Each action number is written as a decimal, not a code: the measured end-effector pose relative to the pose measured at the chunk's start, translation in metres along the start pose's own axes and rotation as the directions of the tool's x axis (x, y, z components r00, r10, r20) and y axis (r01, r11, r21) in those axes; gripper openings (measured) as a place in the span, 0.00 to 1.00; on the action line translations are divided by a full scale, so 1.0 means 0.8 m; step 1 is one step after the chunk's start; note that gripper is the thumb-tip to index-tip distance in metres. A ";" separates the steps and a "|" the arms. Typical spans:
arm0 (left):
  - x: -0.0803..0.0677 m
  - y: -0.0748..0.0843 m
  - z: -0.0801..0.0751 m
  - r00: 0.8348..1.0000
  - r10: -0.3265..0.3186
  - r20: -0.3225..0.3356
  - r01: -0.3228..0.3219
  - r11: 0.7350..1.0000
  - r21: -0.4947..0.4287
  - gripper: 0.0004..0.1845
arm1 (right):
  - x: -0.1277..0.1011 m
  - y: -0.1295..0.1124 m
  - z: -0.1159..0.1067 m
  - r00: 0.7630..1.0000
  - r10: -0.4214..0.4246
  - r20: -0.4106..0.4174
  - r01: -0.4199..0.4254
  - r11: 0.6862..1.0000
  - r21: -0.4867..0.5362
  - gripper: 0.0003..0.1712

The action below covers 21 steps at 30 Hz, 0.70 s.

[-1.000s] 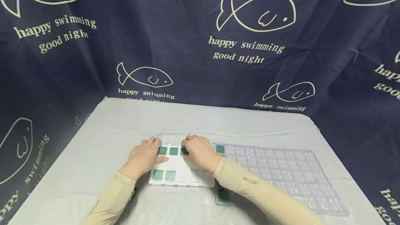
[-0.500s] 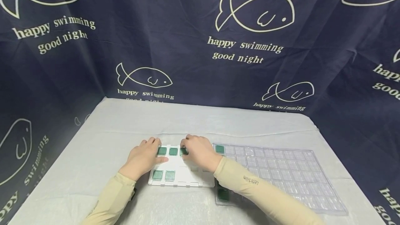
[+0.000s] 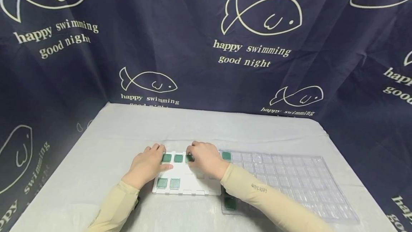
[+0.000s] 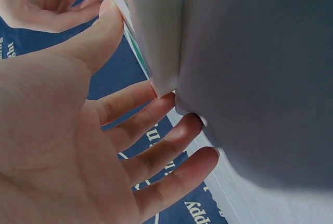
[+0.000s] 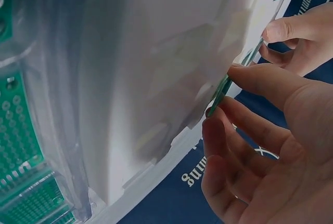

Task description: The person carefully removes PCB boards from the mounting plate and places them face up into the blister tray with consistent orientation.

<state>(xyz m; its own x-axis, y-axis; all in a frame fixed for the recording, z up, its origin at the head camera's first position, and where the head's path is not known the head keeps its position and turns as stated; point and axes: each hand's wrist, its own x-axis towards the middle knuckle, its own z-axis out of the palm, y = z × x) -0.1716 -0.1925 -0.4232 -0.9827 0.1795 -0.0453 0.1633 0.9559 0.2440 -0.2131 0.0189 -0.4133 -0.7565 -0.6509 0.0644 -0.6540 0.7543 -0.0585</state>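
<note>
At lower centre of the head view, the right hand point(image 3: 206, 160) pinches a green perforated circuit board point(image 5: 225, 88) in the white tray's point(image 3: 188, 183) top row. Lift it straight, by its edges. The left hand point(image 3: 146, 165), fingers relaxed, should steady the tray's left edge.

Most of the grey tablecloth point(image 3: 106, 146) is open: the whole left side of the frame and the wide band at the back below the fish curtain point(image 3: 206, 46) give a hand easy passage. The curtain walls off the back and both sides. Center is crowded: the white tray point(image 3: 188, 182) has the left hand point(image 3: 146, 167) on its left edge and the right hand point(image 3: 206, 160) over its top row. The clear blister tray point(image 3: 299, 182) fills the lower right, just beside the white one, with the right forearm point(image 3: 257, 194) lying across its near corner.
</note>
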 end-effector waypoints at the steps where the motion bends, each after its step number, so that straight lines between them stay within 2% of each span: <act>1: -0.001 0.001 0.002 1.000 -0.001 0.003 0.001 1.000 0.000 0.30 | -0.002 0.000 0.002 1.000 0.002 -0.001 -0.002 1.000 0.002 0.17; 11: 0.000 -0.002 0.004 1.000 -0.009 0.000 0.009 1.000 -0.007 0.30 | -0.003 0.003 0.004 1.000 0.006 -0.022 -0.006 1.000 0.011 0.16; 21: 0.001 -0.001 0.003 1.000 -0.017 0.007 0.017 1.000 -0.003 0.31 | -0.007 0.006 -0.004 0.999 0.029 0.018 -0.030 0.998 0.047 0.17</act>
<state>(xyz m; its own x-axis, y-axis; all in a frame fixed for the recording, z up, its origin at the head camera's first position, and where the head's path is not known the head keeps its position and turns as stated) -0.1723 -0.1925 -0.4261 -0.9847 0.1648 -0.0562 0.1463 0.9581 0.2461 -0.2118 0.0262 -0.4107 -0.7754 -0.6298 0.0452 -0.6306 0.7687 -0.1070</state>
